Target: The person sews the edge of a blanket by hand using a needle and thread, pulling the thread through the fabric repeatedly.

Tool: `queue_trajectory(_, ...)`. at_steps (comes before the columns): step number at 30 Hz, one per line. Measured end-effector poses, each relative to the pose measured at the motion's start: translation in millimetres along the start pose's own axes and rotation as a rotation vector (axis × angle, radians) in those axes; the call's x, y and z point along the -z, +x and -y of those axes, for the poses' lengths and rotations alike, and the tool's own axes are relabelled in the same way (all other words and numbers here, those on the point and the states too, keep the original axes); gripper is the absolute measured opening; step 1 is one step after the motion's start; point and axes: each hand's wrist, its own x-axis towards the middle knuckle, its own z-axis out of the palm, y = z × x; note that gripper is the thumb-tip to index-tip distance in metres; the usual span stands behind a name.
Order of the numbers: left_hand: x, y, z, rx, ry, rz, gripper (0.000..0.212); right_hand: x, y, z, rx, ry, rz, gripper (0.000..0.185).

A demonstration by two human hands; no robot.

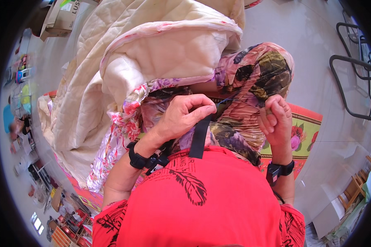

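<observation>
My left hand (188, 112) pinches a thin blue thread (225, 100) between thumb and forefinger, above my crossed legs. The thread trails to the right and fades from sight over the patterned trousers (244, 83). My right hand (276, 119) is raised near my knee with its fingers curled inward; whether a needle or thread end sits in it is too small to tell. A tan band (268, 111) shows on one of its fingers. A cream quilted cotton batt (170, 58) lies over my lap and beyond, its edge meeting floral fabric (131, 106).
A black strap (200, 137) hangs below my left hand. I sit on a floral mat (306, 123) on a tiled floor. A cardboard box (60, 20) is at the upper left, metal frames (352, 61) at the right, and clutter (69, 216) at the lower left.
</observation>
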Motion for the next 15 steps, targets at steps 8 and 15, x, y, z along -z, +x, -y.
queue_trajectory(8,-1,2,-1,0.013,-0.001,0.02,0.018,-7,-2,-4,0.539,-1.107,-0.415,0.01)
queue_trajectory(15,-5,3,1,0.0,0.023,0.023,0.017,12,8,28,0.677,-1.201,-0.499,0.016)
